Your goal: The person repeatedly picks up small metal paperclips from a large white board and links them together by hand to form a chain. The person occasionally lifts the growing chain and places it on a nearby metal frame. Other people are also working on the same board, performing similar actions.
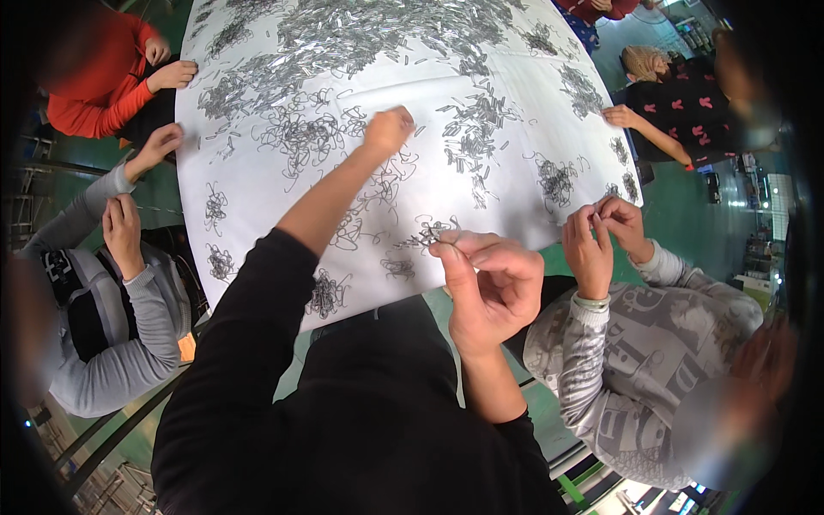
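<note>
Black sleeves fill the bottom of my view, both forearms coming up from the lower edge toward the white-covered worktop [257, 184].

Going left to right: a neighbour in a grey sleeve [129, 335] sits at the left edge with both hands raised close together, and a person in red [99, 86] rests a hand on the far left corner. My left hand [388, 130] is stretched well out over the middle of the worktop, fingers bunched down onto a loose tangle of wire pieces [300, 137]; I cannot tell whether it has any gripped. My right hand [489, 287] is nearer, curled, thumb and forefinger pinching one thin wire piece [446, 245] just above the near edge. Further right, another person's two hands [605, 236] work close together.

As for progress, I judge a lot remains: a dense heap of small metal pieces [369, 34] covers the far end, and scattered tangled clumps lie all over the near half. I see no finished pile anywhere.
</note>
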Tool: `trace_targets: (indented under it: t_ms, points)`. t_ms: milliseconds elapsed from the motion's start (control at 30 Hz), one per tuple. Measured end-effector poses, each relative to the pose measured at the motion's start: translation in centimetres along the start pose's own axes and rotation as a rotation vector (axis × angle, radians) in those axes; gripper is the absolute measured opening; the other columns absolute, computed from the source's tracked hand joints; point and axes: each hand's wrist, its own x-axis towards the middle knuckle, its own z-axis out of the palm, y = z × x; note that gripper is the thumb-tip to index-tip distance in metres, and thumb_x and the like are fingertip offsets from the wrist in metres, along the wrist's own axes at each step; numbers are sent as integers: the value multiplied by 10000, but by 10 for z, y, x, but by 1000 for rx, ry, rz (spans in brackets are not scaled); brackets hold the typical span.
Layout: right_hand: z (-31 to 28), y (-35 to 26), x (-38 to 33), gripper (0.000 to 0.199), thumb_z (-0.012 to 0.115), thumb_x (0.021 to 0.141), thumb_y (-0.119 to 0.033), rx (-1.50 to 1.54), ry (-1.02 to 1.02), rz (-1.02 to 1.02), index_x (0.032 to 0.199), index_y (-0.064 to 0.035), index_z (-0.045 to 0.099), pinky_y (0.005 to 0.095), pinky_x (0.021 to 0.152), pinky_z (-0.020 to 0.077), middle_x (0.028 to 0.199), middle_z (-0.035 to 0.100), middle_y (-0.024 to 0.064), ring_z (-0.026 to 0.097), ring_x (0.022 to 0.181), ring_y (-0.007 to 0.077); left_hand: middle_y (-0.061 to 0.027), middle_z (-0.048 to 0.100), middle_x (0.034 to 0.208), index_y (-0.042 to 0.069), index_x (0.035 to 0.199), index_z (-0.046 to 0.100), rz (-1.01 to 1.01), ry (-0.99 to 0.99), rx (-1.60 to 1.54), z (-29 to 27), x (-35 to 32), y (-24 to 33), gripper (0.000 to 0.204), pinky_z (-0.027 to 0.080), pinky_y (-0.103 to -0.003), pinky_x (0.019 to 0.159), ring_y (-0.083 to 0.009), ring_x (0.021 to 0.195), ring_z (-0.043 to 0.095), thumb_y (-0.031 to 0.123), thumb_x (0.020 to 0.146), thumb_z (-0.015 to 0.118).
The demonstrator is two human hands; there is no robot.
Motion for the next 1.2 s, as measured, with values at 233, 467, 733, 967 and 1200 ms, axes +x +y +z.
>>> trace_targets:
  t_ms: [233, 467, 733, 967, 1200]
  points:
    - [9, -2, -8, 212, 683, 775, 120, -57, 129, -19, 863, 4, 529, 300, 706, 557, 819, 658, 123, 674, 743, 185, -29, 689, 854, 23, 956, 675, 90, -39, -808, -121, -128, 94, 190, 461, -230, 659, -90, 743, 615, 177, 848, 708]
    - [20, 3, 4, 154, 693, 783, 67, -147, 148, -71, 851, 8, 568, 265, 640, 546, 779, 669, 96, 681, 728, 172, -24, 686, 834, 12, 930, 675, 186, -42, -861, -157, -195, 148, 119, 486, -203, 687, -63, 776, 623, 99, 853, 698]
    - [27, 13, 21, 153, 688, 786, 52, -191, 73, -16, 890, 15, 584, 251, 600, 523, 839, 664, 99, 651, 721, 157, -74, 660, 916, -10, 945, 660, 391, 178, -746, -158, -195, 147, 106, 505, -233, 752, -102, 826, 620, -15, 841, 673]
    - [-3, 150, 41, 87, 641, 851, -111, -566, -142, 395, 888, -36, 665, 328, 648, 499, 853, 678, 81, 620, 712, 198, -20, 659, 905, 44, 896, 686, 440, 364, -687, -191, -188, 141, 105, 454, -212, 657, -88, 802, 608, 17, 798, 713]
    - [24, 266, 43, 229, 676, 817, -318, -1064, -508, 793, 897, -110, 727, 388, 751, 513, 922, 708, 83, 671, 882, 265, -104, 634, 973, -38, 919, 630, 419, 395, -595, -216, -195, 139, 129, 439, -288, 879, -161, 960, 562, -99, 805, 640]
